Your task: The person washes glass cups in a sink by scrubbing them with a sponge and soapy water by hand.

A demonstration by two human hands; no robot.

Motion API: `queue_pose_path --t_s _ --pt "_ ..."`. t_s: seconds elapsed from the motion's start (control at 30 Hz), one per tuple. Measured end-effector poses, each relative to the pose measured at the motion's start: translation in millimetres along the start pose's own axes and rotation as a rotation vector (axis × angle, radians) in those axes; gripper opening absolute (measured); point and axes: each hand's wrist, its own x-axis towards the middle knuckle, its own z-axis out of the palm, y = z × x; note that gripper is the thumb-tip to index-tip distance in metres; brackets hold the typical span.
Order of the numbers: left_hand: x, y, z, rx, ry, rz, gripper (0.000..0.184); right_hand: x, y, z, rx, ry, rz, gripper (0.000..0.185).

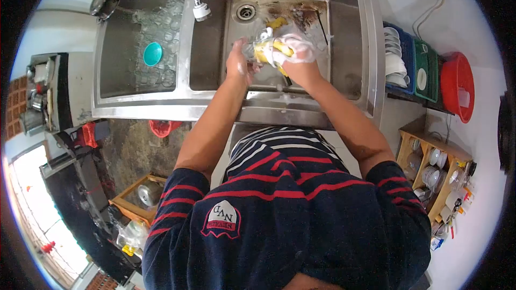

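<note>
Over the right basin of a steel sink [209,48], my left hand [237,64] is closed around a clear drinking glass [249,49], partly hidden by foam and fingers. My right hand [302,67], covered in white suds, grips a yellow sponge [264,52] and presses it against the glass. Foam hides most of the right fingers. Another yellow piece [277,22] shows just beyond the hands; whether it joins the sponge I cannot tell. Below them the basin floor is wet and stained brown toward the back, near a round drain [246,13].
The left basin holds several clear glass-like items [161,27] and a turquoise bowl [152,53]. A hose faucet [201,11] hangs above the divider. At right stand a blue rack [407,56] with white dishes, a green basket [430,75], and a red basin [457,88].
</note>
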Motion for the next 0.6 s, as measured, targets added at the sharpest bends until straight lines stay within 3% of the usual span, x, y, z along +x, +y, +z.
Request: queue_pose_path --t_s 0.13,0.2,0.27,0.33,0.47,0.57,0.6 --pt "10.2 6.7 -3.4 -0.109 0.023 -0.046 0.046 -7.4 -11.1 -11.3 0.149 0.091 0.031 0.021" --pt "12.4 7.5 -7.3 -0.044 -0.026 -0.063 0.046 -10.4 -9.9 -14.8 0.225 0.011 -0.053 0.023" --pt "9.7 7.9 -0.7 0.022 -0.085 -0.076 0.047 -5.6 3.8 -14.6 -0.061 -0.13 -0.278 0.024" --pt "5.3 6.9 5.6 0.088 -0.084 -0.202 0.047 -8.4 5.5 -17.0 -0.171 -0.126 -0.268 0.023" --pt "20.1 6.5 -7.3 -0.001 -0.126 -0.178 0.047 1.9 -18.3 -26.5 -0.026 -0.256 -0.146 0.027" --pt "9.8 19.4 2.3 0.027 -0.038 -0.22 0.043 -1.0 -2.0 -25.6 0.163 -0.305 -0.42 0.031" --pt "6.7 19.3 3.7 0.028 -0.035 -0.226 0.043 -5.2 9.2 -22.9 0.165 -0.306 -0.414 0.031"
